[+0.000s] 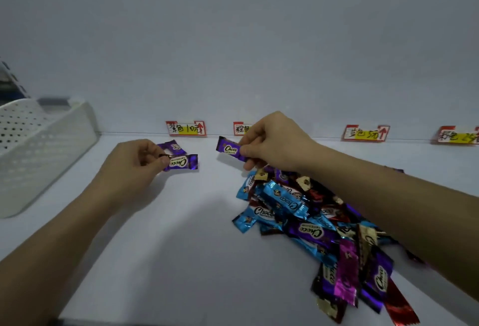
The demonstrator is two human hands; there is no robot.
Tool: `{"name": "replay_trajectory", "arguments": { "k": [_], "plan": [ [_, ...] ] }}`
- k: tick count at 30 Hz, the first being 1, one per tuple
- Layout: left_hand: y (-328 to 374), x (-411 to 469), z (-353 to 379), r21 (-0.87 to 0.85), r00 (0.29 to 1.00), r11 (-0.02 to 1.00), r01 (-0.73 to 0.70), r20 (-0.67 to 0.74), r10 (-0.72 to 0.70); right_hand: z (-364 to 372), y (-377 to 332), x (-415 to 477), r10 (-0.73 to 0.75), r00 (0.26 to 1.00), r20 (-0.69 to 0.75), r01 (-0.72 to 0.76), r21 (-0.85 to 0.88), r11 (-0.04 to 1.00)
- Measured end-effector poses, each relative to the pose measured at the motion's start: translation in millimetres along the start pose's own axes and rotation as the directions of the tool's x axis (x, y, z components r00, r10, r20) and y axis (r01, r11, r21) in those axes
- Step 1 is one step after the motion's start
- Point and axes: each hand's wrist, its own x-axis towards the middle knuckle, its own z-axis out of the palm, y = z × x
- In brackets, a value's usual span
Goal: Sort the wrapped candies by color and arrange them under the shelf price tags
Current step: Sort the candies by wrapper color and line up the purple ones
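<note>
My left hand (134,162) pinches one end of a purple candy (182,162) that lies on the white shelf. A second purple candy (171,146) rests just behind it, below the leftmost price tag (186,128). My right hand (272,141) holds another purple candy (229,148) slightly above the shelf, in front of the second price tag (239,128), which it partly hides. A mixed pile of blue, purple, red, gold and magenta candies (318,227) lies under my right forearm.
A white perforated basket (39,149) stands at the left edge. Two more price tags (366,133) (457,135) are fixed along the back wall to the right. The shelf surface (181,235) stretches between my arms.
</note>
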Motion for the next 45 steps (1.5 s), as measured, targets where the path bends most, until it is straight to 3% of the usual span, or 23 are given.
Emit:
{"name": "replay_trajectory", "arguments": {
  "k": [6,12,18,24,26,29,33,39,45],
  "plan": [
    [-47.0,16.4,-22.9,-0.019,0.952,0.985,0.170,-0.257,-0.169,74.7,-25.2,53.5,0.080,0.996,0.030,-0.081,0.033,0.996],
    [-54.5,26.1,-16.8,0.186,0.914,0.941,0.283,-0.348,-0.207,117.5,-40.1,92.5,0.160,0.985,-0.067,-0.151,0.128,0.980],
    [-59.2,27.1,-13.2,0.296,0.928,0.911,0.288,-0.320,-0.190,133.6,-39.3,106.0,0.051,0.988,-0.145,-0.066,-0.100,0.993],
    [-58.3,15.2,-21.6,0.335,0.954,0.920,0.203,-0.278,-0.109,97.7,-39.4,74.4,0.076,0.997,0.021,-0.074,-0.084,0.994],
    [-49.7,8.6,-19.9,0.363,0.975,0.927,0.091,-0.220,-0.009,75.6,-34.4,59.3,-0.005,0.999,0.044,0.014,-0.192,0.981],
    [-23.6,-3.8,-8.2,0.377,0.986,0.915,-0.145,-0.020,0.165,37.0,-23.8,29.0,-0.147,0.983,0.107,0.177,-0.381,0.908],
    [17.5,-15.8,16.5,0.352,0.920,0.853,-0.385,0.215,0.327,-14.7,3.7,-21.8,-0.229,0.964,0.133,0.264,-0.500,0.825],
    [80.2,-21.5,68.9,0.327,0.854,0.801,-0.502,0.332,0.400,-70.5,59.9,-74.6,-0.260,0.964,-0.058,0.196,-0.509,0.838],
    [103.9,-17.6,106.0,0.307,0.804,0.782,-0.543,0.458,0.379,-83.7,93.1,-95.5,-0.330,0.915,-0.234,0.240,-0.342,0.908]
  ]
}}
